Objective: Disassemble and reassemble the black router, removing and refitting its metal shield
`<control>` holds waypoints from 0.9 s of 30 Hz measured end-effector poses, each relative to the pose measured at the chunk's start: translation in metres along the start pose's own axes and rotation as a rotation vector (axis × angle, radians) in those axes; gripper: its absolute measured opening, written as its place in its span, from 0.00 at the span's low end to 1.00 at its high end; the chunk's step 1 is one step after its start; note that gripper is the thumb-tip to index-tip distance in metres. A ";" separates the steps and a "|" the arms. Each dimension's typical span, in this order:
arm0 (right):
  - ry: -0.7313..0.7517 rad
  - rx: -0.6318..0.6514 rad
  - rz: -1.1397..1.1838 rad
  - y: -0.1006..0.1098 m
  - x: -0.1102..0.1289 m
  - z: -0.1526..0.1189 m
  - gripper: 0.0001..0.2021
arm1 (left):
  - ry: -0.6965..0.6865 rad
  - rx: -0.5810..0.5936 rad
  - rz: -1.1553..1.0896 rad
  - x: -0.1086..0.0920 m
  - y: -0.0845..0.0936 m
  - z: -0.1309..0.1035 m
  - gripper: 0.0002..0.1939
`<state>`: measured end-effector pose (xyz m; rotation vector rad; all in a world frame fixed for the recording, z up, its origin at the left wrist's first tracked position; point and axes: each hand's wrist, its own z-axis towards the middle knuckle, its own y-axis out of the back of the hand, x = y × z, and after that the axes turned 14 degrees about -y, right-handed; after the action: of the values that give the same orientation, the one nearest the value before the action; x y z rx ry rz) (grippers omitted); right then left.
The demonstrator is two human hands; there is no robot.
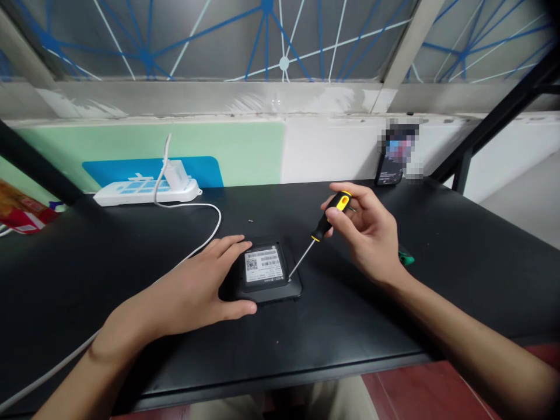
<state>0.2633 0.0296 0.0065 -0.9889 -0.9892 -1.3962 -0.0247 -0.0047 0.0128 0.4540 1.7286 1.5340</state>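
"One screwdriver (321, 228) — why slanted?"

"Right hand (373, 236) pinches it so, perhaps to see the tip at the box (265, 268); left hand (195, 290) spreads around, perhaps steadying the box on the table (350, 326)."

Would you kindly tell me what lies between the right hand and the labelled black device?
In the head view, a screwdriver slants from the right hand to the near right part of the black device.

Light moderate, fairly even. Faint sheen on black tabletop (472, 274), soft shadow beside left forearm (116, 344), lower left. Wide-angle stretch at edges; upper-right corner dark. Pixelation over phone (388, 173), upper right. Label (265, 266) fine print unreadable.
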 end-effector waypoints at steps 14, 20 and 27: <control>0.011 -0.019 -0.014 0.000 -0.001 -0.001 0.16 | -0.409 -0.138 0.111 -0.031 -0.011 0.017 0.23; 0.049 -0.067 -0.003 -0.001 -0.001 0.000 0.14 | -0.412 -0.137 0.128 -0.031 -0.012 0.017 0.20; 0.083 -0.144 -0.012 0.000 -0.017 0.012 0.16 | -0.393 -0.145 0.126 -0.028 -0.010 0.017 0.20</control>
<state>0.2645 0.0456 -0.0058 -1.0237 -0.8441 -1.5232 0.0085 -0.0152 0.0120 0.7456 1.2992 1.5246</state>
